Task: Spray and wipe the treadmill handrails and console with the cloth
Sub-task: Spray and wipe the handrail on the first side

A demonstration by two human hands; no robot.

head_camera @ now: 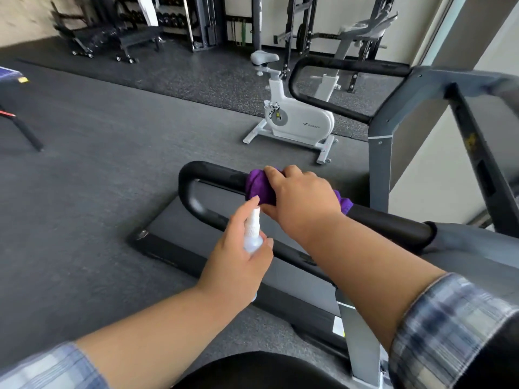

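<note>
Cloth [259,189] mostly hidden under right hand [300,196] gripping it on handrail [387,224]; left hand [238,256] holds spray bottle [252,235].

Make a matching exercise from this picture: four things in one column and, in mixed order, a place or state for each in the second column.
Things:
1. cloth
2. spray bottle
3. exercise bike
4. near handrail

Places or states:
A. standing on the floor beyond the treadmill
B. held in the left hand
C. wrapped over the rail under the right hand
D. black, being wiped

Pairs: 1-C, 2-B, 3-A, 4-D
</note>
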